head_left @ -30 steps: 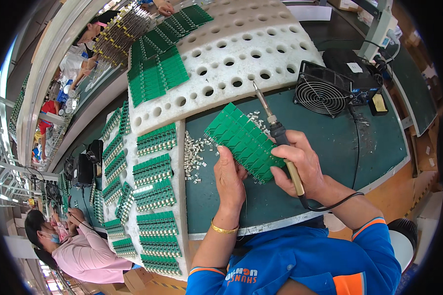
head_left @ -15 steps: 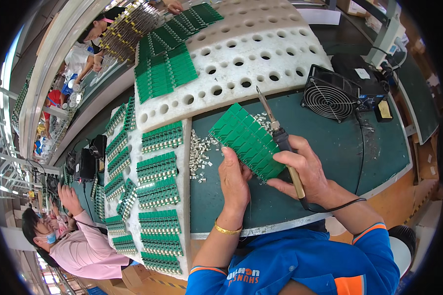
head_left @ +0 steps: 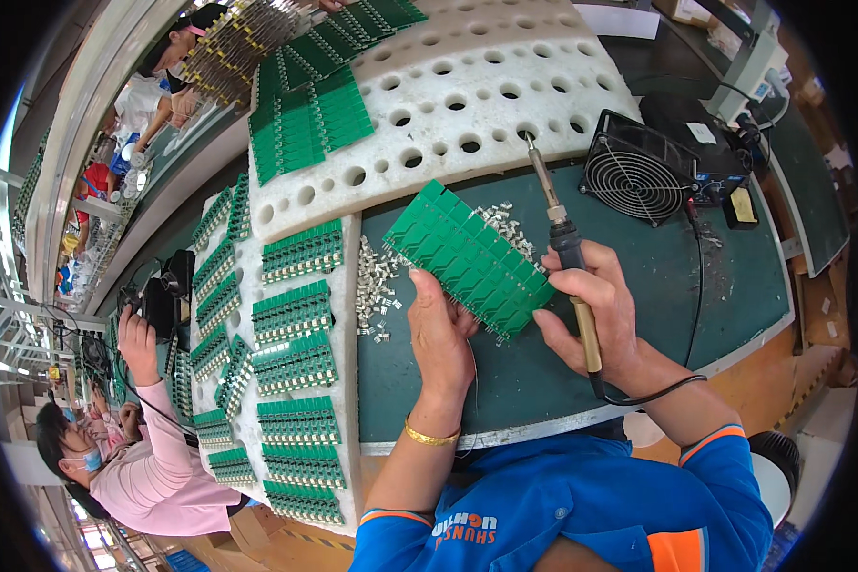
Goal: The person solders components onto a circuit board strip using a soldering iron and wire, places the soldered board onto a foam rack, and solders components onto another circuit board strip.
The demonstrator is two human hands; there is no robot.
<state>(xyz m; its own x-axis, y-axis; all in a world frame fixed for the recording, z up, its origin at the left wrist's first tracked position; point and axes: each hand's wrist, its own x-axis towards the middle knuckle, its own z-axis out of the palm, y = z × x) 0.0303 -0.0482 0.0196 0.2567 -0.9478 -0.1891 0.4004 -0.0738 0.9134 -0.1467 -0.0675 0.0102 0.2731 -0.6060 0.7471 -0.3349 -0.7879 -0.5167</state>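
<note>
My left hand (head_left: 443, 348) grips the lower left part of a green circuit board panel (head_left: 462, 262) held at a tilt over the green mat; a thin wire hangs below that hand. My right hand (head_left: 601, 319) is closed on a soldering iron (head_left: 567, 248), its metal tip pointing up toward the holed white foam. The thumb of that hand is near the panel's lower right corner. Small pale components (head_left: 377, 291) lie in piles on the mat behind and left of the panel.
Foam boards (head_left: 477, 119) carry rows of green boards (head_left: 296, 353) at left and top. A black fan (head_left: 629, 176), a black station (head_left: 705, 143) with a cord and a small yellow-topped pad (head_left: 742, 205) stand at right. A co-worker in pink (head_left: 153, 467) sits left; others work beyond a rail.
The panel has shifted left and up. My right hand and the iron have moved right, away from the panel, the tip higher. The co-worker in pink has raised a hand toward the black equipment.
</note>
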